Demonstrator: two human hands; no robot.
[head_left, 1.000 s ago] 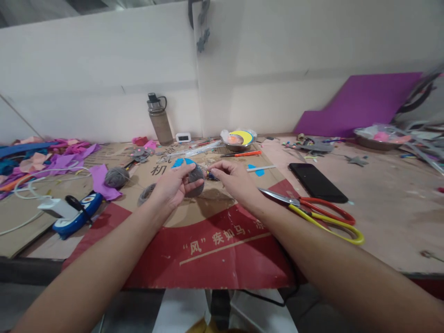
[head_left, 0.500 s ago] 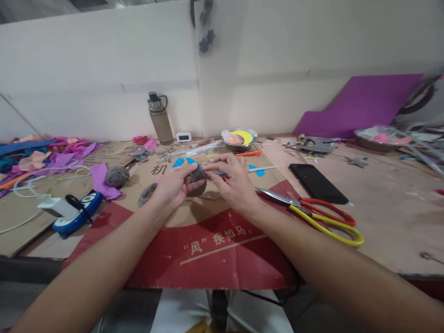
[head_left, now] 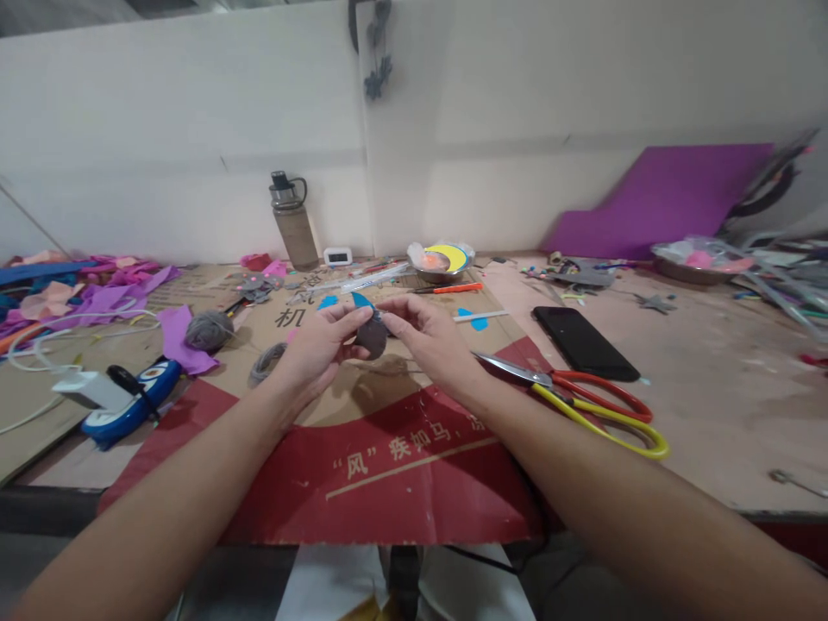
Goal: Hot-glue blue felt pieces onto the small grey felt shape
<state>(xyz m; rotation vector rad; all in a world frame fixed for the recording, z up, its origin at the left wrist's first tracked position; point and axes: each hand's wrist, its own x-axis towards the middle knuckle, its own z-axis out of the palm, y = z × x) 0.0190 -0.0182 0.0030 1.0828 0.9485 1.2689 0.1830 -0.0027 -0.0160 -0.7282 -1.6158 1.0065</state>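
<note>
A small dark grey felt piece (head_left: 372, 338) with a blue pointed piece (head_left: 362, 301) at its top is between my hands, over the cardboard sheet (head_left: 414, 500). My left hand (head_left: 323, 341) pinches it from the left, thumb on top near the blue part. From the right, my right hand (head_left: 423, 332) presses its thumb and fingers together at the upper edge; part of its grip is hidden. A ball of grey yarn (head_left: 267, 364) lies just left of my left hand, and another grey yarn ball (head_left: 210, 329) rests farther left.
Scissors (head_left: 569, 392) and a black phone (head_left: 586, 343) lie to the right. Behind stand a bottle (head_left: 296, 228), a small white clock (head_left: 337, 256) and a bowl (head_left: 440, 274). A blue power strip (head_left: 133, 405) and felt scraps (head_left: 109, 297) are at left.
The grey piece has turned in my hands, so the blue part now shows at its top. My right fingers have come in closer around its upper edge. The view has shifted slightly.
</note>
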